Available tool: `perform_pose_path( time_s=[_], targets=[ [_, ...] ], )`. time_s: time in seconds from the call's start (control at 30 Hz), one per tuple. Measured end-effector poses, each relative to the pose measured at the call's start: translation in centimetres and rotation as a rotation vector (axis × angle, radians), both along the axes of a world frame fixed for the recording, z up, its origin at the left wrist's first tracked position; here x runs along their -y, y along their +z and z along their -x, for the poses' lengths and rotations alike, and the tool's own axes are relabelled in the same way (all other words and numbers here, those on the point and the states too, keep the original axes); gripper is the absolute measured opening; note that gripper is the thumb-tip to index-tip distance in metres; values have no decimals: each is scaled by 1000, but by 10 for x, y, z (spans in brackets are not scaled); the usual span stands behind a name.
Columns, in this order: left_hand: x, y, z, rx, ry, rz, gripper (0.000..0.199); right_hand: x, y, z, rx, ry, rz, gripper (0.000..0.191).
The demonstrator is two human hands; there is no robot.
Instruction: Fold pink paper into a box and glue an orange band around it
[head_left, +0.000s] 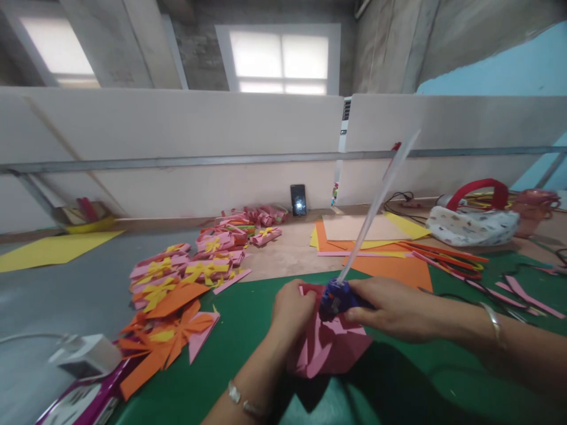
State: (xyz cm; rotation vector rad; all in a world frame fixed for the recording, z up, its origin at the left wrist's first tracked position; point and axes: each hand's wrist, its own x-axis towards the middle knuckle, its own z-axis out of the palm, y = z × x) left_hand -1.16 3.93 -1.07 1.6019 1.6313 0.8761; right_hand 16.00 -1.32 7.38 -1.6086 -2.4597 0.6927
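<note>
My right hand point(390, 307) is wrapped round a dark blue hot glue gun point(334, 300). A long, clear glue stick point(376, 206) juts up and to the right out of its back. The gun is over a folded pink paper piece point(332, 348), and its nozzle is hidden from me. My left hand point(292, 310) pinches the upper left edge of this pink paper, close beside the gun. Both hands are above the green mat point(239, 330).
Pink folded papers with yellow cut-outs point(206, 268) are heaped to the left, by orange paper flowers point(177, 330). Orange sheets point(390, 271) and paper strips lie right. A phone point(298, 199) leans at the back; a white charger point(86, 354) sits front left.
</note>
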Motion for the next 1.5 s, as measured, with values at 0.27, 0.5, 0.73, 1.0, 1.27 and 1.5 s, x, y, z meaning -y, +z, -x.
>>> perform_pose_path(
  time_s=[0.27,0.5,0.73,1.0,1.27,1.5],
  targets=[
    [0,-1,0,-42,-39,-4,20,11,1,-39,-2,-94,13,27],
    [0,1,-1,-152,-42,-9,19,7,0,-23,44,-48,10,28],
    [2,6,-1,-218,-68,-17,17,-1,2,-8,-25,58,60,19],
    [7,12,2,-215,-112,-46,21,8,5,-47,43,30,147,27],
    [6,5,-1,-273,-121,-81,18,15,31,-32,60,118,1,25],
    [11,12,-3,-285,-199,-74,19,11,33,-17,50,230,13,19]
  ],
)
